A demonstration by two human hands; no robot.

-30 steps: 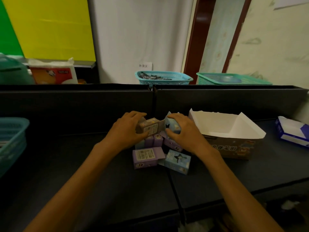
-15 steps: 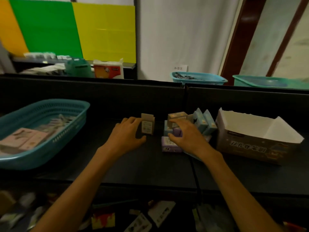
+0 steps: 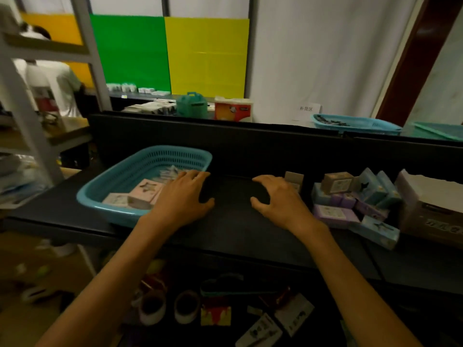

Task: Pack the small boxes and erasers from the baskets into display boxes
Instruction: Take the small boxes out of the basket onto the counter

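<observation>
A blue basket [image 3: 130, 171] stands at the left of the black table [image 3: 233, 229], holding pink flat boxes [image 3: 147, 190] and clear-wrapped items. My left hand [image 3: 184, 196] hovers over the basket's right end, fingers spread, holding nothing. My right hand [image 3: 280, 200] is open above the table's middle, empty. Just behind it one small brown box [image 3: 293, 177] stands upright alone. To the right lies a pile of small purple, blue and brown boxes [image 3: 350, 199]. The open display box [image 3: 431, 211] sits at the far right, partly cut off.
A black partition wall [image 3: 250, 144] rises behind the table. Beyond it stand a blue basket [image 3: 355, 123] and a green basket [image 3: 438, 130]. Below the table's front edge are tape rolls [image 3: 170, 308] and packets. A metal shelf frame [image 3: 37, 108] stands at the left.
My view has swung left. My left hand let go of the small brown box and moved left to the basket. My right hand left the pile and moved to the table's middle.
</observation>
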